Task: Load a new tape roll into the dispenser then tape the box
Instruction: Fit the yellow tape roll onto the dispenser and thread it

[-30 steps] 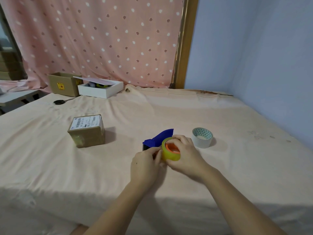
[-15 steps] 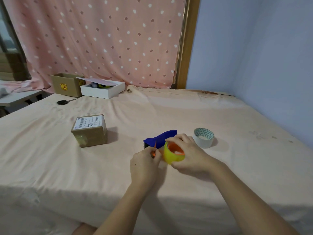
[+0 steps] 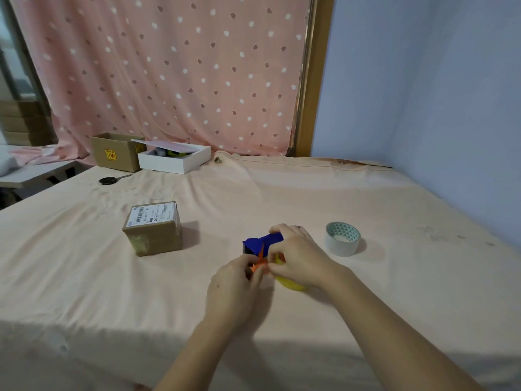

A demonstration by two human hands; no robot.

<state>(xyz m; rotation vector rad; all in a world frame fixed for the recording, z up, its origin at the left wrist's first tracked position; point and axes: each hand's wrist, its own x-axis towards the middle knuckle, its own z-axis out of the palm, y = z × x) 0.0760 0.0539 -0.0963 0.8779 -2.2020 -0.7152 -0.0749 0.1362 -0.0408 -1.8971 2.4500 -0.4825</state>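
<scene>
A blue tape dispenser (image 3: 260, 241) lies on the cloth-covered table, partly under my hands. My right hand (image 3: 298, 255) covers a yellow tape roll (image 3: 290, 284) with an orange core and grips it against the dispenser. My left hand (image 3: 235, 286) pinches an orange part (image 3: 258, 266) of the dispenser beside the roll. A small brown box (image 3: 153, 228) with a white label stands to the left, apart from both hands. A white tape roll (image 3: 342, 239) with a teal triangle pattern inside lies flat to the right.
Black scissors (image 3: 110, 180) lie at the far left. A brown carton (image 3: 115, 151) and a white box (image 3: 174, 158) with its lid ajar stand at the back by the spotted pink curtain. A blue wall runs along the right side.
My right hand has turned the yellow roll down over the dispenser, so its orange core no longer shows. My left hand has closed in on the orange part.
</scene>
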